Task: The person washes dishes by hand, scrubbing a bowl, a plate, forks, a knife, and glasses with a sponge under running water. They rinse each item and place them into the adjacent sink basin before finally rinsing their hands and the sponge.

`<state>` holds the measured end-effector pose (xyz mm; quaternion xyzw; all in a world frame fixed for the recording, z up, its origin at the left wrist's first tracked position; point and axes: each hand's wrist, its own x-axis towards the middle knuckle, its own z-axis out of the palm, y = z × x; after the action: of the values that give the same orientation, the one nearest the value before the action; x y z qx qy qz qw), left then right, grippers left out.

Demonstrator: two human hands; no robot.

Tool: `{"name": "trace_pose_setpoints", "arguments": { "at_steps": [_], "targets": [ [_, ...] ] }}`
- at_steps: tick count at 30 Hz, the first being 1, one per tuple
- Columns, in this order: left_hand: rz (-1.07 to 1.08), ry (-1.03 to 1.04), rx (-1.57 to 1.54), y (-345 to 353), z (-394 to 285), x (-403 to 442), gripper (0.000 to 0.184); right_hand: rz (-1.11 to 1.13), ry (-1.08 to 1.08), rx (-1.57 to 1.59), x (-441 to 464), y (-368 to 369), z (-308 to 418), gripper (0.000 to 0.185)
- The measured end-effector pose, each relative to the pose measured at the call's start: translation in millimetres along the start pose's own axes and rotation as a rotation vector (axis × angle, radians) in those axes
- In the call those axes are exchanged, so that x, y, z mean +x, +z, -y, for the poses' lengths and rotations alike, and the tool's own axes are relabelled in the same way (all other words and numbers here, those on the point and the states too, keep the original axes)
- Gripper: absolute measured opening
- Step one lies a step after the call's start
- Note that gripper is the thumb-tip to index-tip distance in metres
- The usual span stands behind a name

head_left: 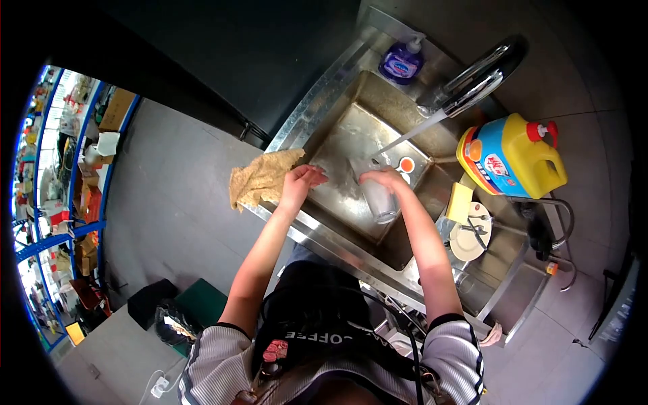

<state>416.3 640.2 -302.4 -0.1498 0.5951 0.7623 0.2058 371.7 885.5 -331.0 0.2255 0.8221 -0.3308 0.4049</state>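
My right hand (386,179) is wrapped round the upper part of a clear drinking glass (383,205), tilted over the basin. Water running from the chrome faucet (480,82) comes down beside the glass's upper end. My left hand (307,180) hovers over the near-left side of the steel sink (337,145), its fingers loosely stretched and holding nothing. Just left of that hand, a tan cloth (263,177) drapes over the sink's edge. An orange-and-white round item (406,165) lies on the basin floor near the drain corner.
A purple soap pump bottle (402,62) stands behind the basin. To the right is a big yellow detergent jug (513,156). A yellow sponge (460,202) and a plate (467,246) with cutlery lie in the right-hand section. Blue shelving (44,246) stands far left.
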Motion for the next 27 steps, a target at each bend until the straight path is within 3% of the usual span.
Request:
{"name": "trace_pose_setpoints", "arguments": {
  "at_steps": [4,9,12,13,16,17,24,27],
  "targets": [
    [-0.014,-0.015,-0.013,-0.5,0.7,-1.2,0.019,0.146,0.133,-0.101,10.9,2.0,-21.3,0.074],
    [0.004,-0.005,-0.001,-4.0,3.6,-0.6,0.018,0.123,0.164,0.146,16.6,-7.2,-10.5,0.062],
    [-0.015,-0.015,-0.018,1.3,-0.6,-3.5,0.018,-0.037,-0.113,0.388,35.3,6.3,-5.9,0.059],
    [-0.013,-0.016,-0.006,2.4,-2.3,-4.1,0.018,0.116,-0.168,0.421,41.1,0.6,-2.9,0.069],
    [-0.007,-0.013,0.016,6.1,-3.3,-6.7,0.018,-0.448,-0.552,0.377,73.3,36.3,-11.6,0.078],
    [-0.011,-0.01,0.019,5.1,-1.9,-6.8,0.018,-0.458,-0.732,0.656,71.7,45.9,-3.6,0.08],
    [0.015,0.001,-0.015,-2.5,-2.0,-12.6,0.02,-0.899,-0.687,0.413,32.7,30.5,5.7,0.075],
    [0.005,-0.012,-0.005,-3.6,2.8,-11.0,0.02,-0.846,-0.744,0.401,30.2,19.2,12.7,0.076]
  ]
}}
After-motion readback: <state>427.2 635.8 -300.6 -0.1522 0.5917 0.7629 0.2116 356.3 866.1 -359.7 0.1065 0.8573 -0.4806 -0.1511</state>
